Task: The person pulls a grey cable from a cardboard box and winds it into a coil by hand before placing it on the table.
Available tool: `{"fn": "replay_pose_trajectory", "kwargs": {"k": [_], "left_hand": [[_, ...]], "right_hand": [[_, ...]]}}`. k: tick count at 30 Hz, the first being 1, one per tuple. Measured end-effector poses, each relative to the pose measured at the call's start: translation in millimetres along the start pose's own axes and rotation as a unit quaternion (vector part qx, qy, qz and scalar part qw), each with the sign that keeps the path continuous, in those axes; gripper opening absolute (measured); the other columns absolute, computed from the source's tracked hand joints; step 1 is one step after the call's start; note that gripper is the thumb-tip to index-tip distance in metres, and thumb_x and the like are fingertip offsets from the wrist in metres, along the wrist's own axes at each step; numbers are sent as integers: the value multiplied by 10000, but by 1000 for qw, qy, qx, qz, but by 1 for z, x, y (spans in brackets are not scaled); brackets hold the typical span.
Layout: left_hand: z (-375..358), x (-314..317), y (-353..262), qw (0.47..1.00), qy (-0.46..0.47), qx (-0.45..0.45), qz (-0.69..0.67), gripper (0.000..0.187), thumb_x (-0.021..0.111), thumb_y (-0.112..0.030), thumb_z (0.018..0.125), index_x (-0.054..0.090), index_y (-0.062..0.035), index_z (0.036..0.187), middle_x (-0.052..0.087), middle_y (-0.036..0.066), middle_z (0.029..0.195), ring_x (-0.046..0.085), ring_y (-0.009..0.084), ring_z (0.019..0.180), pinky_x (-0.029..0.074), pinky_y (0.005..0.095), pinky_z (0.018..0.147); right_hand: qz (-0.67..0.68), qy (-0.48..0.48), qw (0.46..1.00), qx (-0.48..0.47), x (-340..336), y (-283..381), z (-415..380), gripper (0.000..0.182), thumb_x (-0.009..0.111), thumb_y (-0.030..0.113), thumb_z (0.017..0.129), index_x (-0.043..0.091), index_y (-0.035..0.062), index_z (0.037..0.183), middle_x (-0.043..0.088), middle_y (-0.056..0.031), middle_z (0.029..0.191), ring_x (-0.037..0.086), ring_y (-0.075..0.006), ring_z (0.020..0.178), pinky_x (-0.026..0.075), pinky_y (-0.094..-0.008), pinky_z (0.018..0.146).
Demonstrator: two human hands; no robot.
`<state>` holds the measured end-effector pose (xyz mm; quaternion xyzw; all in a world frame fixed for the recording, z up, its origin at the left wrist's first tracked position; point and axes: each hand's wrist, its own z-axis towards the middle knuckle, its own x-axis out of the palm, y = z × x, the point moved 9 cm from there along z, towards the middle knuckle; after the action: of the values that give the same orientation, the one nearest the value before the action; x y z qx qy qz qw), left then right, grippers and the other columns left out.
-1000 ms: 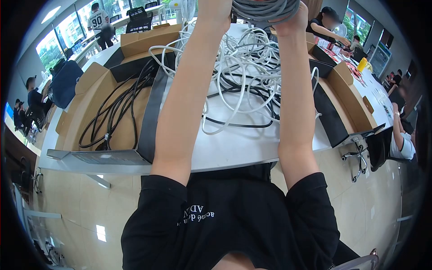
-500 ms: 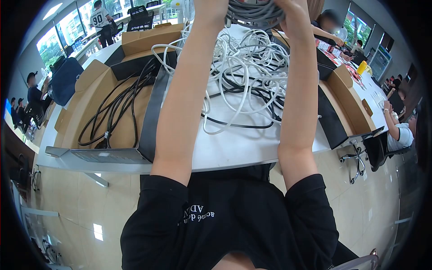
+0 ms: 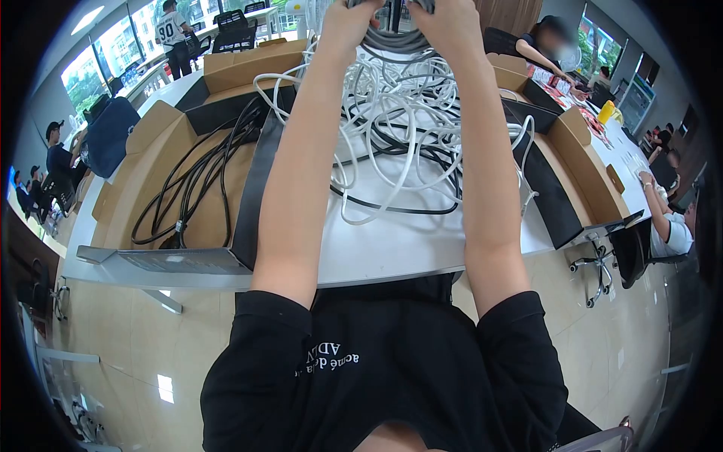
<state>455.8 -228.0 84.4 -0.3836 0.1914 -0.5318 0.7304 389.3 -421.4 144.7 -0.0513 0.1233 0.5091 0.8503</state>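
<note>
Both arms reach forward over the table. My left hand (image 3: pixel 352 22) grips one side of a coiled grey cable (image 3: pixel 395 41) at the top edge of the view. On the coil's other side, my right hand (image 3: pixel 446 21) is closed around it. The upper part of the coil and some fingertips are cut off or hidden. Beneath the hands lies a tangled heap of white cables (image 3: pixel 407 113), with black cables (image 3: pixel 392 202) mixed in on the white table (image 3: pixel 376 252).
At left, an open cardboard box (image 3: pixel 124 203) holds a bundled black power cable (image 3: pixel 199 188). Another open box (image 3: pixel 576 169) stands at right. A dark blue bag (image 3: pixel 111 135) sits beyond the left box. Several people are around, one at the right table near a yellow bottle (image 3: pixel 606 112).
Both hands have moved left with the grey coil, and it now hangs as an open ring between them. White cable ends by the right box have come into view.
</note>
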Motion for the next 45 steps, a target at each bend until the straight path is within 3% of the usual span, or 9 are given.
{"fn": "replay_pose_trajectory", "kwargs": {"k": [2, 3, 6, 7, 18, 23, 30, 36, 45], "left_hand": [[-2, 0, 21, 998, 17, -54, 31, 179, 705, -205, 936, 677, -36, 882, 589, 41, 698, 557, 129, 626, 429, 306, 554], [18, -5, 60, 990, 90, -107, -29, 261, 759, -264, 853, 743, -113, 1066, 725, 89, 828, 704, 208, 767, 540, 356, 725], [21, 7, 62, 966, 179, -159, -102, 222, 759, -314, 877, 774, -167, 1043, 758, 50, 897, 713, 188, 780, 548, 329, 711], [4, 13, 49, 962, 104, -192, -164, 178, 716, -213, 948, 668, -72, 849, 598, 35, 692, 570, 148, 607, 448, 301, 552], [17, 23, 50, 913, 94, -181, -354, 167, 708, -136, 956, 637, -103, 808, 610, 31, 659, 605, 154, 587, 514, 292, 555], [28, 28, 57, 884, 60, -188, -424, 201, 671, -139, 977, 623, -95, 787, 606, 46, 657, 611, 181, 599, 568, 340, 618], [36, 14, 46, 908, 44, -64, -412, 255, 627, -193, 1001, 610, -85, 771, 590, 65, 671, 621, 189, 654, 549, 339, 655], [-21, 14, -70, 957, -45, 127, -257, 201, 734, -110, 905, 642, 4, 1041, 684, 50, 882, 653, 149, 763, 522, 284, 692], [-70, 45, -156, 940, 86, 322, -72, 385, 807, -7, 801, 606, -7, 1129, 714, 79, 1022, 685, 130, 925, 548, 279, 832]], "right_hand": [[-22, 74, 996, 38, 15, -19, -3, 452, 724, 122, 853, 650, 71, 1296, 709, -215, 1094, 680, -410, 1026, 538, -462, 917], [-37, 11, 999, -29, 14, -21, -5, 406, 716, 175, 878, 672, 39, 1257, 725, -216, 1087, 700, -397, 1000, 550, -460, 899], [-12, -98, 988, -121, -3, -6, -7, 340, 722, 167, 887, 700, -1, 1182, 717, -217, 1151, 703, -390, 1027, 562, -439, 884], [-1, -112, 985, -132, -7, -2, -8, 312, 720, 154, 894, 705, -4, 1162, 719, -214, 1148, 705, -386, 1028, 565, -430, 880], [14, -269, 934, -235, -31, 32, -16, 153, 688, 62, 945, 714, -17, 1073, 730, -194, 1082, 733, -337, 901, 572, -352, 775], [139, -270, 946, -116, -31, 21, -14, 130, 636, 70, 1007, 694, -18, 1083, 743, -150, 969, 732, -220, 852, 549, -294, 761], [446, -263, 855, 45, -5, -14, -5, 245, 555, 201, 1088, 650, -25, 1082, 730, -91, 923, 698, -181, 833, 534, -260, 803], [697, -300, 581, 294, 43, -137, -15, 309, 512, 267, 1102, 627, -12, 1170, 722, -90, 973, 710, -226, 902, 564, -328, 840], [773, -114, 580, 229, 45, -156, 3, 148, 551, 100, 1025, 679, 34, 993, 738, -80, 915, 727, -206, 852, 597, -372, 813]]}}
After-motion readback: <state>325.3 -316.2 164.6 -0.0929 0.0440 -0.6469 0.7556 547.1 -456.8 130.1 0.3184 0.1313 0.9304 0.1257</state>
